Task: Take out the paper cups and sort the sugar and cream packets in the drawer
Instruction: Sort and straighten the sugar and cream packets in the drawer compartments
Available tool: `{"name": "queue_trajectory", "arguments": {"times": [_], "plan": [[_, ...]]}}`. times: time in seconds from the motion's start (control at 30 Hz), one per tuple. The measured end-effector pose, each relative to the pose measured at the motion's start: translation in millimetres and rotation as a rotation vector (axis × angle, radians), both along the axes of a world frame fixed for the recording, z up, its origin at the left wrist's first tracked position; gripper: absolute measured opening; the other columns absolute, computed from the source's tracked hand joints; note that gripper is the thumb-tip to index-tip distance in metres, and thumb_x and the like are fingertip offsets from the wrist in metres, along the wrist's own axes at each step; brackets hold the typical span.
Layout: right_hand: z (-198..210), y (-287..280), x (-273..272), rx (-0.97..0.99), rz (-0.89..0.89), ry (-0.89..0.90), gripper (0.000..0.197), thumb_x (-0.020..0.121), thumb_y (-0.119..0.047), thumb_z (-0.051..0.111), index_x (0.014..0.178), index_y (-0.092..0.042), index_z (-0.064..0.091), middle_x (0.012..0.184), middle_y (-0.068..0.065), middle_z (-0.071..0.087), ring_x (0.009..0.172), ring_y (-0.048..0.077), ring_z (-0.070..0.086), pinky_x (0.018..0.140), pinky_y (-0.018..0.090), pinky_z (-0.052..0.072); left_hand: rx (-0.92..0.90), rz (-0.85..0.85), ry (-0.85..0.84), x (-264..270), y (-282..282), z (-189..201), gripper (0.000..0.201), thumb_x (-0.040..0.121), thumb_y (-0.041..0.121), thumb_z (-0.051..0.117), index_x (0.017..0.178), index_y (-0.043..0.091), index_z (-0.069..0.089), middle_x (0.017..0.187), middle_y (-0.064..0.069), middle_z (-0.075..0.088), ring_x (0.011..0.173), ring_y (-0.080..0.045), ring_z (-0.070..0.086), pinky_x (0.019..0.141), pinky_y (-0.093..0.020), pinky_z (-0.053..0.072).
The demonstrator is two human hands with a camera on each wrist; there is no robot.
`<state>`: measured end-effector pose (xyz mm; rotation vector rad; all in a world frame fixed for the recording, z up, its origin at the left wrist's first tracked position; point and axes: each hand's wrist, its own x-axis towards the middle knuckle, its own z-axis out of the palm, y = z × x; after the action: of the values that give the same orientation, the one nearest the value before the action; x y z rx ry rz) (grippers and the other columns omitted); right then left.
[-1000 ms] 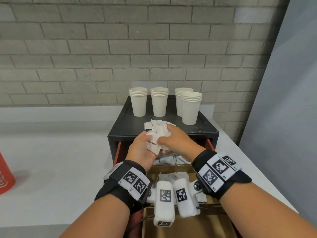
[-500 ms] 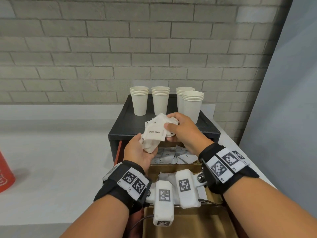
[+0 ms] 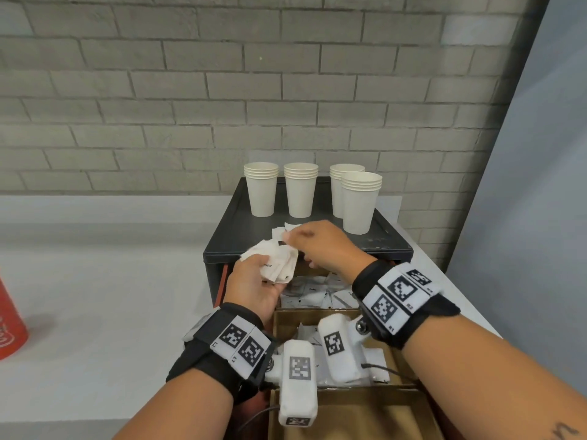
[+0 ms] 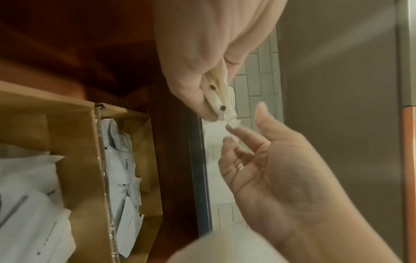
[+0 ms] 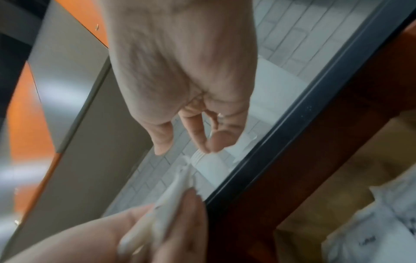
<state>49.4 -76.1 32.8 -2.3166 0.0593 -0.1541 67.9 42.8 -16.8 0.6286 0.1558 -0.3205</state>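
Note:
My left hand [image 3: 254, 271] grips a bundle of white packets [image 3: 279, 262] over the front edge of the black cabinet top [image 3: 241, 230]. My right hand [image 3: 292, 238] hovers at the bundle's upper end. The left wrist view shows its index fingertip [image 4: 231, 127] by the bundle [image 4: 219, 99], thumb apart, nothing held. Two loose packets [image 3: 279, 230] lie on the cabinet top. Behind them stand several stacks of paper cups [image 3: 298, 192]. The open drawer [image 3: 276, 315] has cardboard dividers; packets [image 3: 314, 295] fill its far compartment, and more lie under my wrists.
A white counter [image 3: 111, 296] runs left of the cabinet, with a red container [image 3: 9, 325] at its left edge. A brick wall stands close behind the cups. A grey panel [image 3: 540, 217] closes off the right side.
My right hand has let go of the bundle's top, which it gripped half a second ago. The left hand still holds the bundle, now a little lower and to the left.

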Motion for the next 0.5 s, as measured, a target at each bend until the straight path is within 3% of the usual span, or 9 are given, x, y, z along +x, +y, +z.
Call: {"name": "queue_trajectory", "arguments": {"times": [0.07, 0.13, 0.2, 0.37, 0.43, 0.5], "plan": [[0.0, -9.7, 17.6, -0.186, -0.096, -0.004, 0.054, 0.091, -0.050, 0.047, 0.130, -0.014, 0.054, 0.133, 0.011, 0.048, 0.119, 0.027, 0.049, 0.096, 0.034, 0.040, 0.021, 0.055, 0.010, 4.9, 2.7, -2.9, 0.033, 0.093, -0.006, 0.037, 0.118, 0.009, 0.053, 0.110, -0.015, 0.062, 0.091, -0.029, 0.063, 0.075, -0.040, 0.053], [-3.1, -15.9, 34.1, -0.338, -0.147, 0.060, 0.061, 0.091, -0.053, 0.046, 0.141, -0.018, 0.039, 0.141, 0.014, 0.034, 0.130, 0.035, 0.036, 0.105, 0.040, 0.033, 0.067, 0.088, -0.009, 6.9, 4.1, -2.0, 0.029, 0.093, -0.006, 0.037, 0.103, 0.012, 0.057, 0.100, -0.011, 0.063, 0.090, -0.028, 0.063, 0.081, -0.040, 0.052], [-6.7, -17.1, 47.8, -0.412, -0.132, 0.157, 0.069, 0.089, -0.056, 0.046, 0.146, -0.023, 0.027, 0.147, 0.015, 0.025, 0.134, 0.040, 0.028, 0.109, 0.047, 0.030, 0.095, 0.113, -0.037, 7.7, 4.3, 0.2, 0.030, 0.093, -0.007, 0.035, 0.097, 0.012, 0.058, 0.097, -0.010, 0.063, 0.089, -0.027, 0.062, 0.084, -0.040, 0.051], [-16.2, -0.7, 72.8, -0.533, 0.015, 0.313, 0.078, 0.086, -0.069, 0.038, 0.150, -0.035, 0.009, 0.157, 0.014, 0.008, 0.141, 0.045, 0.011, 0.113, 0.055, 0.017, 0.118, 0.171, -0.025, 11.6, 6.4, -0.9, 0.031, 0.090, -0.008, 0.034, 0.103, 0.010, 0.056, 0.101, -0.013, 0.063, 0.089, -0.029, 0.063, 0.082, -0.042, 0.052], [-19.5, 8.2, 79.4, -0.604, 0.069, 0.330, 0.074, 0.086, -0.071, 0.032, 0.149, -0.038, 0.011, 0.157, 0.012, 0.008, 0.142, 0.044, 0.008, 0.112, 0.058, 0.015, 0.114, 0.186, 0.004, 12.3, 7.4, -2.6, 0.030, 0.089, -0.007, 0.035, 0.101, 0.011, 0.056, 0.099, -0.013, 0.062, 0.088, -0.029, 0.063, 0.076, -0.041, 0.052], [-20.4, 14.1, 82.6, -0.660, 0.112, 0.302, 0.067, 0.088, -0.069, 0.030, 0.146, -0.037, 0.021, 0.154, 0.013, 0.018, 0.140, 0.043, 0.015, 0.112, 0.058, 0.019, 0.110, 0.192, 0.024, 12.8, 8.6, -4.4, 0.031, 0.089, -0.006, 0.036, 0.108, 0.009, 0.054, 0.096, -0.012, 0.062, 0.085, -0.028, 0.062, 0.072, -0.039, 0.052]]}}
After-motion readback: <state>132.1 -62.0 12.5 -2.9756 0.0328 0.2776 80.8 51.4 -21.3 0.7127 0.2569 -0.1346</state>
